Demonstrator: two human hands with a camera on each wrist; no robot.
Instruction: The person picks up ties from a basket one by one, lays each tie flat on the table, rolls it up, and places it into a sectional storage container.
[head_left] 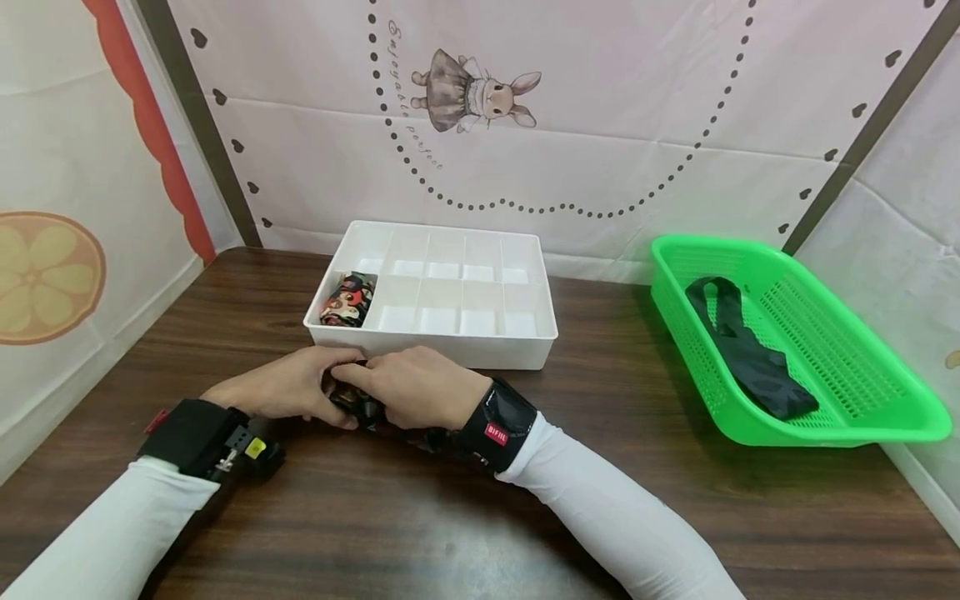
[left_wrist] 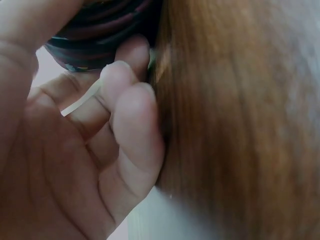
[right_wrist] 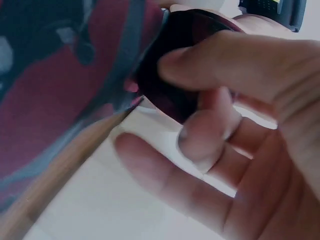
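In front of the white divided box (head_left: 442, 350), both hands meet over a dark patterned cloth (head_left: 360, 406), rolled up at its left end. My left hand (head_left: 300, 385) curls around the roll's outer side; the left wrist view shows its stacked folds (left_wrist: 107, 32) between thumb and fingers. From the right, my right hand (head_left: 420, 385) pinches the roll. A loose maroon and blue-green length (right_wrist: 55, 90) runs out from it in the right wrist view. The hands cover much of the cloth. One folded cloth with a colourful cartoon print (head_left: 349, 302) sits in the box's front left compartment.
A green plastic basket (head_left: 825, 437) stands on the right side of the brown wooden table (head_left: 337, 533), with a long black cloth (head_left: 757, 367) inside. Printed fabric walls (head_left: 600, 100) enclose the table at the back and sides.
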